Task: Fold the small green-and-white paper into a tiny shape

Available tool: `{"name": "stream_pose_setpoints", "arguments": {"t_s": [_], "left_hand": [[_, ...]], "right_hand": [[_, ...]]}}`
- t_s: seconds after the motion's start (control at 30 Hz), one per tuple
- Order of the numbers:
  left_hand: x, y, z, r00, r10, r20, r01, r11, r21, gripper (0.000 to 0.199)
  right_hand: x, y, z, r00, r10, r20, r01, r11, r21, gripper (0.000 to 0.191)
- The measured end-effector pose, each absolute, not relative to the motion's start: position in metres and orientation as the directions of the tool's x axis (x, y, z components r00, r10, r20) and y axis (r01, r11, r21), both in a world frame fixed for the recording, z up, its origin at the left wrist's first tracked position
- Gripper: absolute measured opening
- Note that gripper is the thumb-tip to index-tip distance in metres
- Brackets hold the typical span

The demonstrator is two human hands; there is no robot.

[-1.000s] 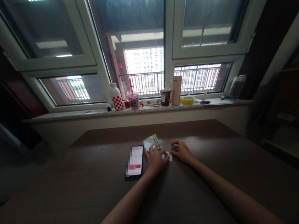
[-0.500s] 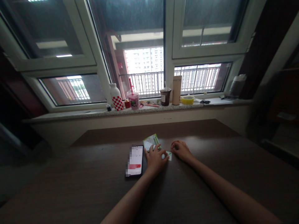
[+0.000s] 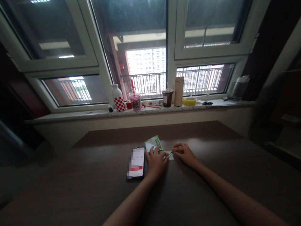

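Note:
My left hand (image 3: 157,163) rests on the dark table, its outer fingers spread. Its thumb and forefinger close at the left end of a small green-and-white piece of paper (image 3: 171,156). At the paper's upper right edge, my right hand (image 3: 187,154) pinches with thumb and forefinger. Part of the paper is hidden by the fingers, and its print is too small to read. Beyond my left hand lies a larger green-and-white paper packet (image 3: 154,142), its near edge partly covered by the fingers. A phone (image 3: 137,163) with a lit screen lies just left of that hand.
Along the windowsill (image 3: 94,115) stand a red-checked white bottle (image 3: 118,100), a pink cup with a straw (image 3: 135,102), a dark drink cup (image 3: 167,99), a tan flask (image 3: 179,91) and a yellow tape roll (image 3: 189,101). The brown table (image 3: 94,201) spreads below.
My right fingers have shifted slightly on the small paper, and the paper is turned a little. My left hand stays nearly in place. The whole view has moved slightly.

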State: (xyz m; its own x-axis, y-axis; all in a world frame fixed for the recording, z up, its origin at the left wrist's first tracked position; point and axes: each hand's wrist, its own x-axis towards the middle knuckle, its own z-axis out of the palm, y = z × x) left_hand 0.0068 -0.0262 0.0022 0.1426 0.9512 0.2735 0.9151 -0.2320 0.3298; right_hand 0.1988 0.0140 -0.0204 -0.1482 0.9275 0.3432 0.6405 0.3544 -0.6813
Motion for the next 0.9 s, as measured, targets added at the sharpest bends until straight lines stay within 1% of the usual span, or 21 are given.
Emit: {"name": "stream_pose_setpoints", "arguments": {"t_s": [0.17,0.33,0.47,0.57,0.67,0.9], "left_hand": [[0.0076,-0.0252,0.0014,0.126,0.948,0.291,0.921,-0.221,0.320,0.023],[0.0084,-0.0256,0.0038,0.124,0.948,0.293,0.921,-0.220,0.322,0.023],[0.0081,-0.0251,0.0052,0.129,0.953,0.276,0.924,-0.216,0.316,0.023],[0.0075,-0.0241,0.0048,0.138,0.953,0.268,0.922,-0.223,0.317,0.022],[0.0071,-0.0237,0.0034,0.139,0.951,0.276,0.921,-0.227,0.317,0.020],[0.0064,-0.0257,0.0017,0.148,0.946,0.290,0.919,-0.240,0.312,0.022]], "right_hand": [[0.1964,0.0104,-0.0192,-0.159,0.928,0.336,0.636,0.357,-0.684,0.007],[0.1945,0.0090,-0.0176,-0.151,0.936,0.317,0.678,0.331,-0.656,0.009],[0.1933,0.0069,-0.0126,-0.160,0.929,0.333,0.728,0.339,-0.595,0.010],[0.1918,0.0061,-0.0103,-0.128,0.930,0.343,0.764,0.313,-0.564,0.013],[0.1902,0.0066,-0.0108,-0.096,0.932,0.349,0.787,0.286,-0.546,0.015],[0.1917,0.0101,-0.0134,-0.083,0.932,0.353,0.806,0.271,-0.527,0.017]]}}
